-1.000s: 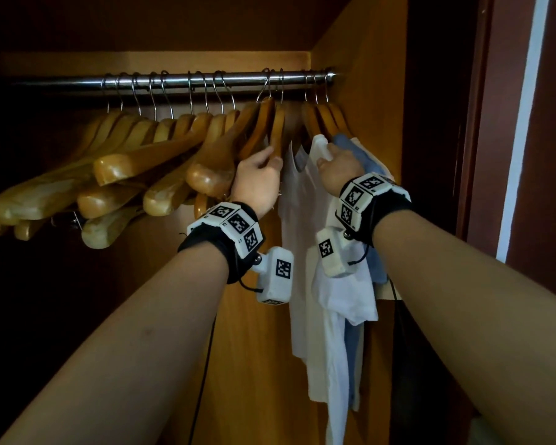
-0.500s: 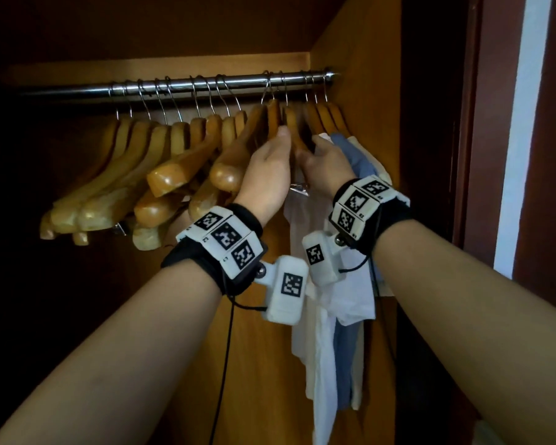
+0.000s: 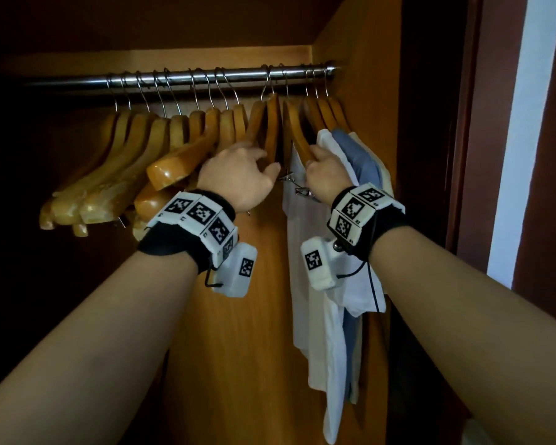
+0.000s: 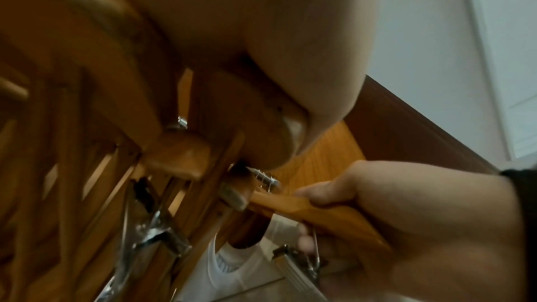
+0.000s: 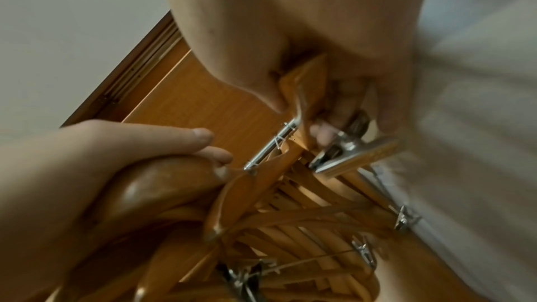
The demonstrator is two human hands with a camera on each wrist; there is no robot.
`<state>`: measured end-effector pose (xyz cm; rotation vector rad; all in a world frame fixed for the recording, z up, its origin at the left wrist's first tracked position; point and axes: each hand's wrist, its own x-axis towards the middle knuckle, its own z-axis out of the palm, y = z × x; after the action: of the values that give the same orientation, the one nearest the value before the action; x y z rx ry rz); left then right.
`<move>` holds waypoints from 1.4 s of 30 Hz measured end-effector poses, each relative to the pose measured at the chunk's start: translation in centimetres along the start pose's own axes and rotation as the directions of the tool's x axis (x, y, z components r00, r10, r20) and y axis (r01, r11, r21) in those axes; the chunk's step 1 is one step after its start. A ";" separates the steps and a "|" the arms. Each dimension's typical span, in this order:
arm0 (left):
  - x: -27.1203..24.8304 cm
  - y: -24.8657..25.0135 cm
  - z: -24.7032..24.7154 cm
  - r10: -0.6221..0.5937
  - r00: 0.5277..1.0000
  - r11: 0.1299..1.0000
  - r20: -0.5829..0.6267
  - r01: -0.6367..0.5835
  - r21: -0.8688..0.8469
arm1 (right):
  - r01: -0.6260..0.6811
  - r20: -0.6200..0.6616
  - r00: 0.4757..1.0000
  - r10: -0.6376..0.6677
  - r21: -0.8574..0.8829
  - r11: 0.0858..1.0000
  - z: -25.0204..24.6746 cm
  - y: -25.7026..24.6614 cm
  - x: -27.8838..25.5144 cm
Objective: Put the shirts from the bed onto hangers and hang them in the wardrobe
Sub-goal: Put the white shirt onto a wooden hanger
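2 hands (image 3: 238, 175) (image 3: 325, 168) on the rail (image 3: 190, 79) | left grip curls round an empty hanger (image 3: 267, 130) | right grip clasps the neighbouring hanger (image 3: 297, 136), just right of it | hung shirts (image 3: 331, 284) furthest right | hangers lie front-to-back, left hand nearer the empties.

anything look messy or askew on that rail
Yes. The empty wooden hangers left of the left hand splay crookedly and overlap on the metal rail, while the hung white and blue shirts crowd against the wardrobe's right wall.
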<state>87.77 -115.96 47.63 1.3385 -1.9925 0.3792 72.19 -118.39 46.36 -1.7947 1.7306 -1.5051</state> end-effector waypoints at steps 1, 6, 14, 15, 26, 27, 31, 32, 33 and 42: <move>-0.1 -0.2 0.0 -0.004 1.000 1.000 -0.003 0.004 0.000 | 0.005 -0.018 1.000 -0.005 0.016 1.000 0.3 -0.3 0.0; -0.2 -1.3 0.1 -0.017 0.999 0.998 -0.030 0.015 -0.067 | 0.027 -0.117 0.993 -0.017 0.084 0.996 1.6 -1.0 0.4; -1.6 -2.3 3.4 -0.037 0.997 0.999 -0.071 0.037 -0.007 | 0.092 -0.247 0.968 -0.046 0.179 0.980 0.9 -2.6 -1.0; -1.5 -2.6 3.4 -0.042 0.996 0.998 -0.078 0.039 -0.043 | 0.104 -0.256 0.965 -0.053 0.189 0.976 0.9 -2.5 -1.8; -2.2 -3.5 3.4 0.029 0.999 0.986 -0.030 -0.033 -0.164 | 0.084 -0.373 0.926 0.060 0.358 0.930 2.6 0.6 -14.1; -2.5 -3.5 3.6 0.040 0.998 0.983 -0.038 -0.046 -0.179 | 0.075 -0.378 0.923 0.077 0.372 0.925 2.7 0.7 -15.1; -4.5 -3.1 4.0 0.101 0.993 0.967 -0.063 -0.113 -0.229 | 0.015 -0.362 0.922 0.136 0.384 0.923 2.3 1.1 -18.8; -5.2 -2.8 4.0 0.114 0.992 0.958 -0.047 -0.122 -0.259 | 0.002 -0.358 0.922 0.146 0.382 0.924 2.2 1.2 -19.7; -6.0 -2.6 4.0 0.133 0.990 0.940 -0.037 -0.138 -0.311 | -0.009 -0.358 0.921 0.153 0.374 0.927 2.0 1.3 -20.6; -14.3 4.5 2.4 0.168 0.937 0.484 0.305 0.191 -0.854 | -0.003 -0.322 0.938 0.129 0.363 0.932 -2.7 2.3 -30.1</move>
<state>86.03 -105.62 36.70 0.7249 -1.9548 -0.9038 75.49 -92.43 30.99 -1.3389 1.5010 -2.0424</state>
